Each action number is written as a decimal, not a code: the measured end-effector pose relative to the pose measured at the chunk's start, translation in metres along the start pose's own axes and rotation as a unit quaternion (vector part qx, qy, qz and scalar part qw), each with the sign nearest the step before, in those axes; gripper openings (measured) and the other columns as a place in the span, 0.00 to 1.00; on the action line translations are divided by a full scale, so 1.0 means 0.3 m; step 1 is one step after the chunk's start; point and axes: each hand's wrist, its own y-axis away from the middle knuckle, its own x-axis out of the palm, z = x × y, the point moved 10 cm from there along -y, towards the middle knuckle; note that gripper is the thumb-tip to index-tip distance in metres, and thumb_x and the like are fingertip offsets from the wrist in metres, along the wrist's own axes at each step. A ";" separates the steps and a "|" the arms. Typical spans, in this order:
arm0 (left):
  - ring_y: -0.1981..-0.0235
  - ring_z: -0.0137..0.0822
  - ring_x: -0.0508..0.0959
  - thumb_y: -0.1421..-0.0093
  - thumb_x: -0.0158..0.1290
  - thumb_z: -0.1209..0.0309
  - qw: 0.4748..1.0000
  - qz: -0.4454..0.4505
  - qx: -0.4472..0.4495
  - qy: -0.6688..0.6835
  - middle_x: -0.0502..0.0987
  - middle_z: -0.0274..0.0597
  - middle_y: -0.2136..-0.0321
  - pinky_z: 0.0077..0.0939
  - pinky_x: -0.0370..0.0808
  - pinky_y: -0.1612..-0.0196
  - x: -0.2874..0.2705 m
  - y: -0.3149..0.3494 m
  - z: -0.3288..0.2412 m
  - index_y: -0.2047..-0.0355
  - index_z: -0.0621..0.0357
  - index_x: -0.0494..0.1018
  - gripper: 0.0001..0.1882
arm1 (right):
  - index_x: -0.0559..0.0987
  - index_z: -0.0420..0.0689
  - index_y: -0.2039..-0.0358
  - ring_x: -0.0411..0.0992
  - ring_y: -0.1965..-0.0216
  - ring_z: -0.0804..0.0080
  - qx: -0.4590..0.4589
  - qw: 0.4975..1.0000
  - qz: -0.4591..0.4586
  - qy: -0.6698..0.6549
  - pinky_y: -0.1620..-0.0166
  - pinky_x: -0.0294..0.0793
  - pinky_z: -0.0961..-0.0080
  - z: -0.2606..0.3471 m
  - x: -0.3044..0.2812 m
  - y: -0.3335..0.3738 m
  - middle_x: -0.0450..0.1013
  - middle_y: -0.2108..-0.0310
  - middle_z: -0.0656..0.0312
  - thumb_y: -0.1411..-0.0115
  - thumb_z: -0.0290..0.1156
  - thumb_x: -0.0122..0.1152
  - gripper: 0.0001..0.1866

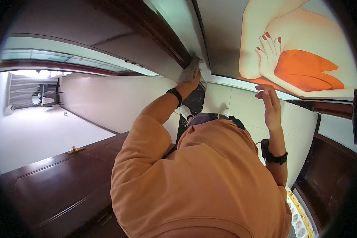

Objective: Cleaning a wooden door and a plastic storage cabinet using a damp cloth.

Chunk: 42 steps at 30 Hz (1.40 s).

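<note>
Left hand (188, 83), fingers closed around a grey cloth (191, 69), presses it against the dark wooden frame (154, 29) just beside the large painted picture (289, 47); right hand (270, 105) open, fingers extended and together, holding nothing, hovering near the picture's lower edge; both wrists carry black bands; orange sleeves fill the foreground; dark wooden door (55, 182) at lower left.

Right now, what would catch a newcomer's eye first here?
The large painting of pale figures and an orange shape fills the upper right. Just left of it, the left hand presses a grey cloth against the dark wooden frame, while the right hand hovers open beside the painting's lower edge.
</note>
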 end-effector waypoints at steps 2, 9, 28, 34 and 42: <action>0.36 0.51 0.54 0.36 0.39 0.66 0.941 0.093 0.086 -0.315 0.56 0.49 0.37 0.44 0.47 0.33 0.002 -0.019 -0.162 0.41 0.64 0.60 0.25 | 0.72 0.39 0.59 0.67 0.61 0.76 0.041 0.999 -0.030 -0.005 0.54 0.67 0.78 -0.068 -0.038 0.028 0.71 0.59 0.62 0.32 0.32 0.43 0.12; 0.42 0.59 0.61 0.42 0.46 0.68 0.887 0.142 0.148 -0.414 0.62 0.59 0.43 0.48 0.52 0.37 -0.502 -0.097 -0.397 0.46 0.78 0.63 0.27 | 0.73 0.40 0.58 0.69 0.61 0.74 0.002 0.999 0.035 0.041 0.56 0.69 0.77 -0.070 0.153 -0.038 0.72 0.59 0.59 0.35 0.26 0.48 0.08; 0.54 0.41 0.72 0.48 0.52 0.58 0.905 -0.385 0.008 -0.178 0.69 0.23 0.50 0.51 0.67 0.56 -0.912 0.037 -0.310 0.50 0.29 0.72 0.22 | 0.60 0.44 0.40 0.67 0.55 0.70 -0.021 0.973 0.228 -0.028 0.51 0.69 0.72 -0.104 0.573 -0.237 0.63 0.47 0.55 0.36 0.30 0.50 0.25; 0.46 0.44 0.68 0.49 0.55 0.67 0.958 -0.273 0.035 -0.083 0.68 0.34 0.45 0.49 0.57 0.41 -0.999 0.086 -0.383 0.44 0.38 0.68 0.29 | 0.47 0.42 0.34 0.42 0.34 0.62 0.020 0.970 0.212 -0.114 0.34 0.44 0.66 -0.155 0.768 -0.264 0.42 0.35 0.54 0.33 0.43 0.42 0.33; 0.51 0.50 0.72 0.48 0.47 0.80 0.947 -0.282 0.080 0.133 0.75 0.45 0.55 0.39 0.68 0.46 -1.151 0.265 -0.319 0.52 0.50 0.73 0.22 | 0.59 0.38 0.41 0.61 0.46 0.63 -0.008 0.985 -0.015 -0.170 0.40 0.56 0.68 -0.061 0.830 -0.286 0.62 0.46 0.53 0.35 0.55 0.43 0.35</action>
